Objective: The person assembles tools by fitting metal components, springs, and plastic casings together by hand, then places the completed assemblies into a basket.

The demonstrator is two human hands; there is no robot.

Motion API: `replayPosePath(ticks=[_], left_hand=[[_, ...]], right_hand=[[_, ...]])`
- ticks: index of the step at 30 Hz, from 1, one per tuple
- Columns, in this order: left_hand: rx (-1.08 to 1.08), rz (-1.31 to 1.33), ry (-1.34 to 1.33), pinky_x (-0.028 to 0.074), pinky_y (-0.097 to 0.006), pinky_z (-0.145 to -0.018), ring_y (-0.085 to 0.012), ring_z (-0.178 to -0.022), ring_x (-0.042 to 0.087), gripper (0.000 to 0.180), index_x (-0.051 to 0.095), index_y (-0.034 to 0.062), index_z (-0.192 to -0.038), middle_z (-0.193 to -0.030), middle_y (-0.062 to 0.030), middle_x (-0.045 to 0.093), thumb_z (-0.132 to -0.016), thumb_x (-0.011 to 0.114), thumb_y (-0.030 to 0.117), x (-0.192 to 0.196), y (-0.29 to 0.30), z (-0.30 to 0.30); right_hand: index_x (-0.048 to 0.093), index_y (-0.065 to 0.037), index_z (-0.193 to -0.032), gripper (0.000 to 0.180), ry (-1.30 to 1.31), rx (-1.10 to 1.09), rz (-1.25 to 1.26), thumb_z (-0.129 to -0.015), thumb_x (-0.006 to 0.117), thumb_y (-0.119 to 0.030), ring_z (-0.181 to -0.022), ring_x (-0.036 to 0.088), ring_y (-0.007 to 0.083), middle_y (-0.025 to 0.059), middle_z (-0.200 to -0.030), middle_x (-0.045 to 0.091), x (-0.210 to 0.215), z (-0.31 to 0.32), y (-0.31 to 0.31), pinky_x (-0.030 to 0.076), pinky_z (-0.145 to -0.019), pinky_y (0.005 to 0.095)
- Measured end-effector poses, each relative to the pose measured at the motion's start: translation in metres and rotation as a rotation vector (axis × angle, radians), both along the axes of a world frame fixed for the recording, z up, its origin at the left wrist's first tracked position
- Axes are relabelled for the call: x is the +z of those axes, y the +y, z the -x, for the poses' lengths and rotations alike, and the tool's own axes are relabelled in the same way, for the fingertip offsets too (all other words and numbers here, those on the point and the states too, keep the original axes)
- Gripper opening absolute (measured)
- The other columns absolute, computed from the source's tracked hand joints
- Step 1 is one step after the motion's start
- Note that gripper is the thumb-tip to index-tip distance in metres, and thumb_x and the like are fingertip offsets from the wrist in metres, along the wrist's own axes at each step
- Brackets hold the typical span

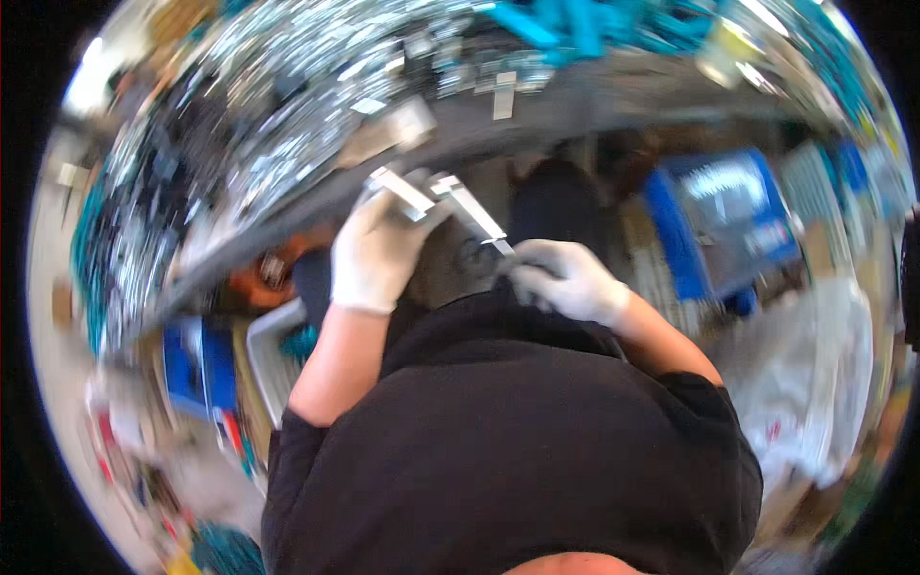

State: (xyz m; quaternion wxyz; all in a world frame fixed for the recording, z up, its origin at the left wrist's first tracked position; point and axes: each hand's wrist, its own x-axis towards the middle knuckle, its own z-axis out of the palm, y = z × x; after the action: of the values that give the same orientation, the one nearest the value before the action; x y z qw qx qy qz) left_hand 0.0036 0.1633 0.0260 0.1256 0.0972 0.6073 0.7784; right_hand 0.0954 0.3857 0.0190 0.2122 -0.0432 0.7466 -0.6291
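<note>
Both of my hands wear white gloves with greyish fingers. My left hand [376, 251] is closed on a short, shiny flat metal piece [404, 194], which sticks out by the fingertips. My right hand [573, 283] grips the narrow lower end of a longer metal strip [471, 211]. That strip slants up and left, its top end close beside the left hand's fingers. Whether the two metal pieces touch cannot be made out through the blur. Both are held over the gap between my body and the workbench edge.
Small shiny metal parts [259, 105] lie heaped across the dark workbench [632, 101]. Teal pieces [585, 27] are piled at its far side; a single metal strip [504, 96] lies near its edge. Blue bins [682, 240] stand right and left, and a whitish plastic bag [800, 369] at right.
</note>
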Motion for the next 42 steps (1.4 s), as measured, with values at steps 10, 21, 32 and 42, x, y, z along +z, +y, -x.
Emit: replayPosePath(ticks=[10, 21, 32, 42], left_hand=[[0.235, -0.598, -0.308, 0.049, -0.051, -0.093, -0.0393, -0.111, 0.058, 0.018, 0.055, 0.006, -0.108, -0.113, -0.0203, 0.061, -0.096, 0.052, 0.019, -0.016, -0.037, -0.001], [-0.01, -0.157, -0.282, 0.053, -0.038, -0.084, -0.029, -0.098, 0.064, 0.036, 0.039, 0.0045, -0.124, -0.108, -0.018, 0.062, -0.094, 0.055, 0.016, -0.025, -0.008, -0.021], [-0.1, -0.291, -0.378, 0.048, -0.038, -0.09, -0.0272, -0.1, 0.061, 0.06, 0.023, 0.0028, -0.146, -0.105, -0.0191, 0.06, -0.094, 0.047, 0.021, -0.034, 0.005, -0.032], [-0.054, -0.232, -0.584, 0.031, -0.023, -0.047, -0.0093, -0.051, 0.037, 0.036, 0.049, 0.0093, -0.122, -0.073, -0.0015, 0.05, -0.096, 0.05, 0.035, -0.055, -0.005, -0.026]], right_hand=[[0.062, -0.001, -0.103, 0.018, -0.061, 0.127, -0.079, -0.093, 0.056, -0.015, -0.052, 0.052, 0.0069, 0.0025, -0.067, 0.059, -0.014, 0.026, -0.03, 0.042, -0.05, 0.0216], [0.062, 0.001, -0.101, 0.02, -0.084, 0.007, -0.083, -0.092, 0.055, -0.016, -0.053, 0.051, 0.0062, 0.003, -0.069, 0.06, -0.015, 0.033, -0.046, 0.042, -0.049, 0.021], [0.064, -0.001, -0.095, 0.021, 0.063, 0.069, -0.081, -0.088, 0.066, -0.02, -0.064, 0.063, 0.0182, 0.0098, -0.073, 0.064, -0.032, 0.026, -0.062, 0.05, -0.062, 0.03], [0.068, -0.005, -0.099, 0.024, 0.341, 0.101, -0.359, -0.085, 0.065, -0.024, -0.087, 0.067, 0.0257, 0.0134, -0.095, 0.069, -0.031, 0.051, 0.023, 0.052, -0.078, 0.0347]])
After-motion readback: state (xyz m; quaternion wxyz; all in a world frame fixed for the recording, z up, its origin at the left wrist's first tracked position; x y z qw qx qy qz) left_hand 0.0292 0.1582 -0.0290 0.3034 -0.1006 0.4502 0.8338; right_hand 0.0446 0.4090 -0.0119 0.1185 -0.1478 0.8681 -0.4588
